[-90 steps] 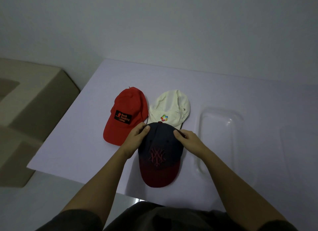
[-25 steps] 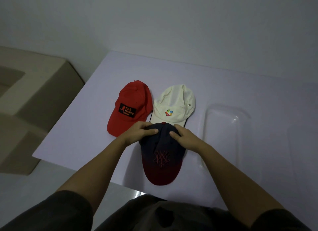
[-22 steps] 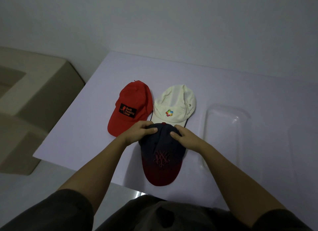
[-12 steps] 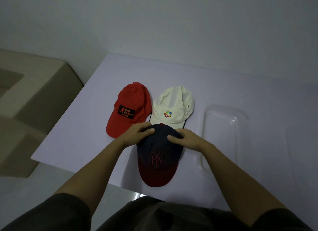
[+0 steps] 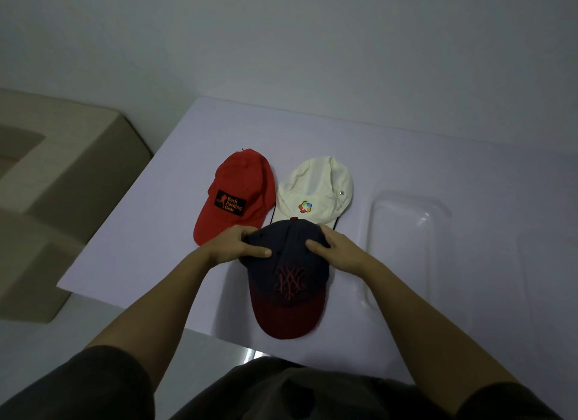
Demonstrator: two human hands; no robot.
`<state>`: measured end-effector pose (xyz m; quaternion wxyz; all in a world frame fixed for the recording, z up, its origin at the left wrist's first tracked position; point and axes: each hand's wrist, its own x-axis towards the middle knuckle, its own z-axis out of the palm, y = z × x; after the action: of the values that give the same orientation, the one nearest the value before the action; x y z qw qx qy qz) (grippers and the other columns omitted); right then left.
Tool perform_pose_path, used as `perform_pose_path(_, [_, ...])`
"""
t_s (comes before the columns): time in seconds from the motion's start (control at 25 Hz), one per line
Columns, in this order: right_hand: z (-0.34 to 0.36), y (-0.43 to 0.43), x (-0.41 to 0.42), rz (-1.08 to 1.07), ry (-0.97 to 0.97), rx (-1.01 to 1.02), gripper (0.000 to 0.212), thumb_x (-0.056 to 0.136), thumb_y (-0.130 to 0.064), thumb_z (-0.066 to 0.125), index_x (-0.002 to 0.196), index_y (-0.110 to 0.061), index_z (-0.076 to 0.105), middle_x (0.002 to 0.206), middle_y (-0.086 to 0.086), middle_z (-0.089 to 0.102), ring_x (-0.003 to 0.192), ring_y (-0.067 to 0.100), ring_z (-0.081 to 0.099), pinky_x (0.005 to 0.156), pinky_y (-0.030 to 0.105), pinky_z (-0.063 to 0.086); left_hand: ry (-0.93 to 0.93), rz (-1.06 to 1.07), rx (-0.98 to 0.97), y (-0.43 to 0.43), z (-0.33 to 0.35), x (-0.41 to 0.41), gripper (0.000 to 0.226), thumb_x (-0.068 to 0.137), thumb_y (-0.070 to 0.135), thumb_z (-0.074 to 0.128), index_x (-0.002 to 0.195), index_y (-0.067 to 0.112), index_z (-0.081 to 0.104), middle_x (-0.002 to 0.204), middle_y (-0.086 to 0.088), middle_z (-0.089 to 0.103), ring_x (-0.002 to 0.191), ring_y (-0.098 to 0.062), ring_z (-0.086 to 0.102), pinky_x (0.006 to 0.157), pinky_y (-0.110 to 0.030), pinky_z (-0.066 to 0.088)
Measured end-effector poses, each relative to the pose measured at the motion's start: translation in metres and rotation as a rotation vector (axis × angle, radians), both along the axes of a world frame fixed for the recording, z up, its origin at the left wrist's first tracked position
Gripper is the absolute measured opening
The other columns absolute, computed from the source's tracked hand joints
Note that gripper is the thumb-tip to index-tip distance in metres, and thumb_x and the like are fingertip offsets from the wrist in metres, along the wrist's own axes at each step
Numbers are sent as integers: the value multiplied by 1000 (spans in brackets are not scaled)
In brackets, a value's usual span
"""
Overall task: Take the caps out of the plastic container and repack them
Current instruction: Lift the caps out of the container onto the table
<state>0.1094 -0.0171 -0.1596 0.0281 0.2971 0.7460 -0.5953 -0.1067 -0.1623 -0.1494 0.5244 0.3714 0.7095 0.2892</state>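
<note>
Both hands, left hand (image 5: 233, 246) and right hand (image 5: 339, 250), are keeping a grip on the navy cap (image 5: 289, 275) lying on the table (image 5: 150, 231), beside the clear plastic container (image 5: 406, 231)

Left hand (image 5: 233, 246) and right hand (image 5: 339, 250) extended forward, fingers curled, gripping

I see a red cap (image 5: 239, 190) on the far left with a black patch that has orange words on it. Next to it, on the right, is a cream cap (image 5: 319, 188) with a little badge in red, green, blue and orange. The near cap (image 5: 289, 282) is dark blue with a dark red brim and a red stitched pattern. The table (image 5: 150, 219) is pale purple-white. The container (image 5: 406, 231) on the right is clear.
</note>
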Motion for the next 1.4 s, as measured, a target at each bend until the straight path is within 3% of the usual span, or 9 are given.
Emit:
perform_pose_path(0.16, [5,-3,-3,-10,40,9,42,95,-39,50,133,-22,45,128,-5,56,117,13,54,98,26,45,-53,54,63,-4,-2,-3,49,71,32,77,101,0,55,100,-13,68,93,-27,68,80,-41,57])
perform_pose_path(0.28, [9,1,-1,0,54,24,32,91,-39,56,119,-23,54,115,-8,62,109,12,59,88,20,48,-53,81,111,-8,2,-6,18,86,17,67,88,7,51,89,-6,62,82,-19,63,72,-32,56])
perform_pose_path(0.4, [21,10,2,-42,105,18,37,79,-37,72,112,-23,60,108,-9,66,102,13,64,85,28,55,-46,156,185,-8,13,-7,3,89,16,61,88,14,60,86,-1,66,79,-15,63,69,-26,53])
perform_pose_path(0.6, [57,36,22,-228,297,84,48,71,-24,81,116,-25,63,115,-5,67,106,11,64,89,28,54,-137,266,362,30,47,16,11,94,15,54,90,17,64,71,9,68,64,-4,63,57,-20,51])
perform_pose_path(0.84, [86,72,107,-396,299,160,41,73,-11,77,107,-29,62,107,-11,66,93,-3,65,79,18,55,-264,76,373,95,65,83,11,87,21,62,97,18,64,89,-1,67,80,-15,65,68,-29,55])
perform_pose_path(0.92, [87,80,141,-470,282,186,43,73,-9,77,110,-24,62,107,-10,66,91,-7,65,74,14,54,-264,-27,356,113,66,113,23,82,14,70,103,20,62,99,0,68,92,-15,67,75,-26,56])
perform_pose_path(1.08, [87,93,187,-555,233,245,47,72,-9,77,114,-21,60,108,-12,64,92,-6,63,73,13,54,-181,-130,355,141,55,156,32,80,10,72,109,19,59,110,-4,66,105,-20,64,89,-32,55])
perform_pose_path(1.28, [63,99,209,-588,174,214,49,73,-14,79,117,-21,59,113,-2,64,102,9,61,84,27,53,-70,-156,274,153,33,187,25,85,15,67,107,17,56,112,-7,63,105,-22,62,90,-34,54])
perform_pose_path(1.4, [43,95,208,-575,144,193,46,74,-17,78,115,-23,58,109,-8,63,100,6,61,82,23,52,26,-148,239,154,20,188,26,86,16,65,110,14,56,109,-4,63,102,-21,61,88,-33,54])
